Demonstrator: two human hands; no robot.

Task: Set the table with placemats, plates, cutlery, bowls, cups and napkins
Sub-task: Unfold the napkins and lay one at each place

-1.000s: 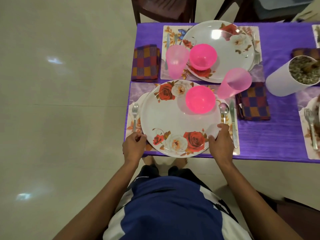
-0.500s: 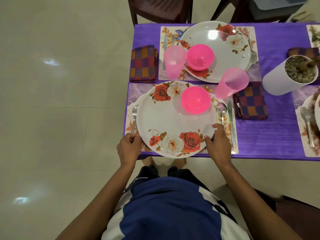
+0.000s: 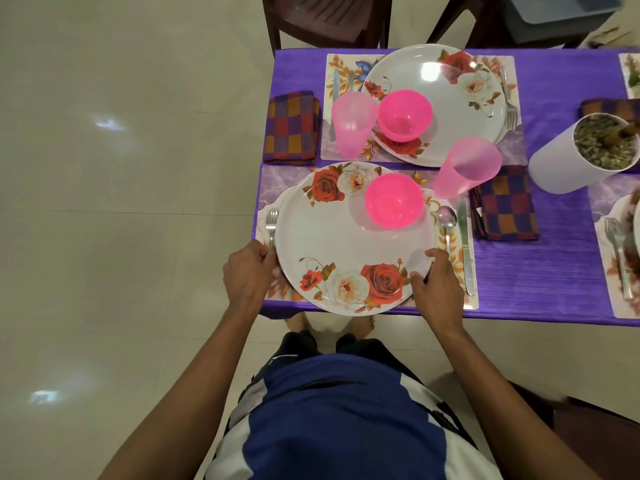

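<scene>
A white floral plate lies on the near placemat at the table's front edge, with a pink bowl on its far right part. My left hand grips the plate's left rim beside the fork. My right hand grips the plate's near right rim. To the right lie a spoon, a knife, a pink cup and a checked napkin.
A second setting sits behind: plate, pink bowl, pink cup, napkin. A white pot of gravel stands at the right, another fork on a third placemat. Dark chairs stand beyond the purple table.
Both hands have stayed on the plate's rim; the plate with its bowl has shifted slightly left on the placemat, closer to the fork.
</scene>
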